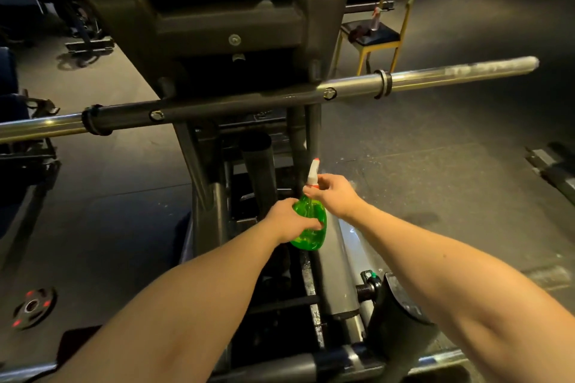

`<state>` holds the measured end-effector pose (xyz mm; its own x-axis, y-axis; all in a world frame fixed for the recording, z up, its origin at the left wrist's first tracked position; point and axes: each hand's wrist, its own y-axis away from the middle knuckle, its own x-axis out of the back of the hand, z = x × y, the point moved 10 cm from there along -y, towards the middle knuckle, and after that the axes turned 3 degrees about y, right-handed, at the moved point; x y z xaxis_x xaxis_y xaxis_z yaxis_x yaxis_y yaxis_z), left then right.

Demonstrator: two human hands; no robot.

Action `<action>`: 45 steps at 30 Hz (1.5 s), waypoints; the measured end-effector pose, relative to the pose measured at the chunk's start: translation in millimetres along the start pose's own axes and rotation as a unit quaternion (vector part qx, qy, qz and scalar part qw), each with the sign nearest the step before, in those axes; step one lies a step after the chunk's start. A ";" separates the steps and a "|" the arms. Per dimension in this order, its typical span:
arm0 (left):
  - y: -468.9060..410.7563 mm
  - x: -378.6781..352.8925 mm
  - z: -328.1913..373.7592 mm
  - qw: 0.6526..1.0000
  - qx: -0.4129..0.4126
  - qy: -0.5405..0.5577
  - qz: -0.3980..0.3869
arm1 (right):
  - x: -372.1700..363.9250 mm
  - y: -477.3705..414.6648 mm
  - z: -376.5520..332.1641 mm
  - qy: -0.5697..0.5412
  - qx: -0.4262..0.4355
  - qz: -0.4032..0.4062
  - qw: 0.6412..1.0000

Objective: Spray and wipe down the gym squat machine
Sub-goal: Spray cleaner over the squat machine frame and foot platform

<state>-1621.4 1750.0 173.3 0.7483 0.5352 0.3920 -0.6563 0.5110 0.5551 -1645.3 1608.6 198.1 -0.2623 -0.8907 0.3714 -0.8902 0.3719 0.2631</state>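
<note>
Steelwork of the squat machine (224,25) is seen down the centre of the frame from top to bottom, and its crossbar (217,104) is laid from the left edge up towards the upper right, where the chrome end is dulled by a whitish film. Just below the centre, a green spray bottle (311,239) is held upright over the machine's lower frame. The body of the bottle is wrapped by the left grip (287,221), fingers curled round it, while the white neck under the red-tipped nozzle (313,169) is pinched by the right grip (337,196). At the upper right a yellow-framed chair (381,37) is placed on the dark floor (435,149), with a small bottle (375,19) stood on its seat. At the lower left a weight plate (32,306) is laid flat on the floor.
</note>
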 end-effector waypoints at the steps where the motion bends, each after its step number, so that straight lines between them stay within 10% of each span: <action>1: 1.3 -2.8 -10.3 1.000 0.010 0.005 0.004 | -8.7 0.4 5.8 -0.004 -0.003 -0.011 1.000; 21: 94.0 170.9 -177.4 0.969 0.100 0.142 0.176 | -267.0 -0.4 -105.1 0.038 0.076 -0.226 0.970; 45: 118.6 246.2 42.6 0.957 -0.184 0.070 0.212 | -98.5 42.5 -304.3 0.061 0.248 -0.008 0.967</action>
<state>-1510.8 1913.8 366.9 0.4041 0.8182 0.4090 -0.9069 0.4169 0.0621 -1544.0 1791.8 443.6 -0.2276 -0.8465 0.4814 -0.9709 0.1595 -0.1786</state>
